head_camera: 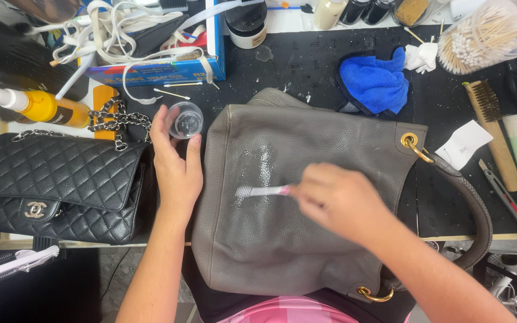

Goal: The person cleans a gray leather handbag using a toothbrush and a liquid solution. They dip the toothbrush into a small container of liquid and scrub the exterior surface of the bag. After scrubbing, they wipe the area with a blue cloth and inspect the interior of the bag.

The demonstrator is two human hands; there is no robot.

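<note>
A grey leather bag lies flat on the counter. The right hand grips a small brush, bristles on a wet patch of the bag. At the bag's left edge the left hand holds a small clear cup. Further left lies a black quilted bag.

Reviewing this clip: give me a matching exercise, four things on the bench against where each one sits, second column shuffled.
Things:
1. toothbrush
2. clear cup
3. blue cloth
4. quilted black bag

Places:
A. between the left hand's fingertips
B. beyond the grey bag's top edge
C. left of the grey bag
D. in the right hand, bristles on the grey bag

Pairs: 1-D, 2-A, 3-B, 4-C
</note>
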